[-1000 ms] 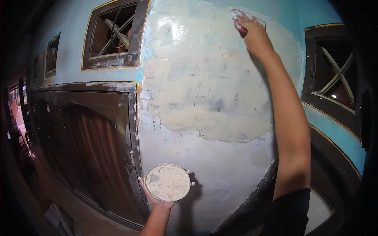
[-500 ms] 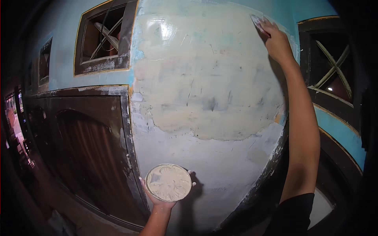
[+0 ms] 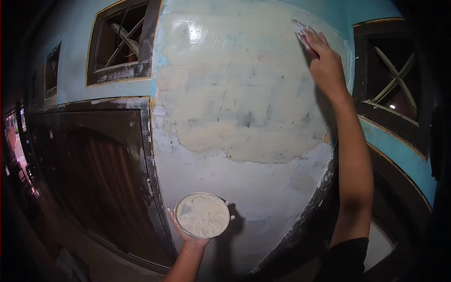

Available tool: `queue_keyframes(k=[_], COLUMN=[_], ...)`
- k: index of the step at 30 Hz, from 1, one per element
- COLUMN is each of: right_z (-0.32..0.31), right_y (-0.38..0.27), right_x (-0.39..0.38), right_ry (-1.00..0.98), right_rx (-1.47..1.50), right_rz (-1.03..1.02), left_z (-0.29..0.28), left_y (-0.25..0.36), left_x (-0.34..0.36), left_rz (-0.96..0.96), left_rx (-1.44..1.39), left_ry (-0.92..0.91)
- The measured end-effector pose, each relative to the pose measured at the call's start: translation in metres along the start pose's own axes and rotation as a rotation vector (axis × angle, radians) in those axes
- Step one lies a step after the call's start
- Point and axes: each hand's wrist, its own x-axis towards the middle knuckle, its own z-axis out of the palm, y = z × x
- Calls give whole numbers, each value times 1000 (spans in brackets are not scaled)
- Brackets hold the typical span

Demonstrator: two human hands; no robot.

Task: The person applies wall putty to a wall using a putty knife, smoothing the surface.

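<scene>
White putty fills the dish [image 3: 202,215] cupped in your left hand [image 3: 192,232], low by the wall [image 3: 244,108]. It looks soft and smeary; support it from below. Your right hand [image 3: 326,70] pinches the scraper [image 3: 302,34] high up.

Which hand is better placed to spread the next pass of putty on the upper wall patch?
Right, most likely. The right hand is raised against the wall, pressing the scraper to the top of the pale patch. The left hand is low, cupping the round plate of putty.
</scene>
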Motion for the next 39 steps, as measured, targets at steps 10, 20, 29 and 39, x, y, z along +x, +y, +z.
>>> queue_keyframes(k=[10,20,29,39], right_z=[22,-37,-42,-10], right_y=[-11,-134,-210,-235], right_x=[-32,-144,-245,-281], right_ry=[-252,-229,-665,-999], right_rx=[-130,594,1131,968], right_rz=[5,295,356,-203], left_z=[1,2,-3,-33], left_y=[2,-5,-7,2], left_x=[-14,-26,-25,-39], left_rz=[46,20,-36,96], left_rx=[-20,-121,-259,-125], left_ry=[1,7,7,91])
